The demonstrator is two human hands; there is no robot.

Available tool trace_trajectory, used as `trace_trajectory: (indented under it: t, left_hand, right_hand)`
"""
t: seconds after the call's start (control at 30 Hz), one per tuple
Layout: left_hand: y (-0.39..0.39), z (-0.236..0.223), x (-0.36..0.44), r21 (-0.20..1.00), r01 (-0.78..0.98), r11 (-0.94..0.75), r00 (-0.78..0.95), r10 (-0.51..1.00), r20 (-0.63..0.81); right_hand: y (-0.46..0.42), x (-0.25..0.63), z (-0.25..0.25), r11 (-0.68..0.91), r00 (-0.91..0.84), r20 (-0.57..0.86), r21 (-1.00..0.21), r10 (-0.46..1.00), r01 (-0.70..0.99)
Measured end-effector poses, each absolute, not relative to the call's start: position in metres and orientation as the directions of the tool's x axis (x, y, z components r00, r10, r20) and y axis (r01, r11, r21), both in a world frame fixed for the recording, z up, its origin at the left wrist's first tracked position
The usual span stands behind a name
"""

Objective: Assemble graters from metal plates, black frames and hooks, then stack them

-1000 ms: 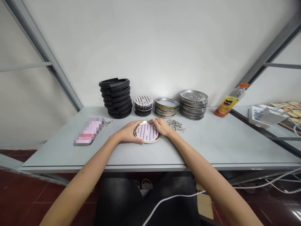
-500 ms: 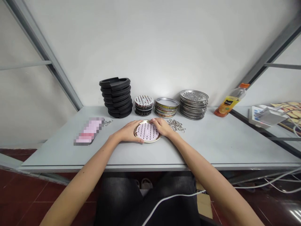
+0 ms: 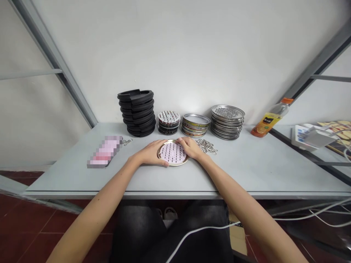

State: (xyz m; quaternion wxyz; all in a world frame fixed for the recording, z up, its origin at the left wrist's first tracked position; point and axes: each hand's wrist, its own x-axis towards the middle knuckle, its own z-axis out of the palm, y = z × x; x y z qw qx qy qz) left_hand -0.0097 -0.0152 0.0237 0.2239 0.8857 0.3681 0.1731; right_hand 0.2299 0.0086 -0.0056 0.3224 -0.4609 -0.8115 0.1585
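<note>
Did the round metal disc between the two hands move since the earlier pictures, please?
No. The disc sits at the same distance from the key rings; only the whole view shifted slightly.

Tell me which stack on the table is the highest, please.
The black ring stack, leftmost in the row: it rises above the studded disc stack, the lid stack and the perforated plate stack.

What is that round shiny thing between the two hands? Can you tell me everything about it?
It is a round, flat metal disc with a raised gold-coloured rim. Its pale pinkish face is covered in neat rows of small dark holes or bumps. It lies flat on the grey table, near the front edge. The left hand touches its left side, and the right hand touches its upper right rim.
</note>
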Motion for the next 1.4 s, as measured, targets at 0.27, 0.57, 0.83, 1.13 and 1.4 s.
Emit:
trace_trajectory:
  t: [0.27, 0.57, 0.83, 1.13, 1.4]
  left_hand:
    - [-0.0147, 0.0227, -0.0102, 0.517, 0.578, -0.631, 0.666, 0.731, 0.147]
    - [-0.0145, 0.0218, -0.0114, 0.502, 0.596, -0.627, 0.664, 0.736, 0.130]
    - [-0.0148, 0.0225, -0.0103, 0.500, 0.599, -0.625, 0.665, 0.737, 0.124]
    - [-0.0134, 0.0197, -0.0122, 0.500, 0.597, -0.628, 0.664, 0.736, 0.131]
    - [-0.0125, 0.0173, -0.0141, 0.487, 0.613, -0.622, 0.666, 0.738, 0.106]
  right_hand:
    - [0.0076, 0.2287, -0.0036, 0.523, -0.386, 0.353, -0.579, 0.853, 0.626]
    - [0.0122, 0.2296, -0.0074, 0.523, -0.376, 0.365, -0.614, 0.852, 0.591]
    - [0.0147, 0.2304, -0.0107, 0.485, -0.347, 0.340, -0.630, 0.874, 0.606]
    - [0.0154, 0.2303, -0.0107, 0.447, -0.326, 0.307, -0.656, 0.894, 0.609]
    - [0.0145, 0.2295, -0.0098, 0.413, -0.308, 0.279, -0.682, 0.910, 0.604]
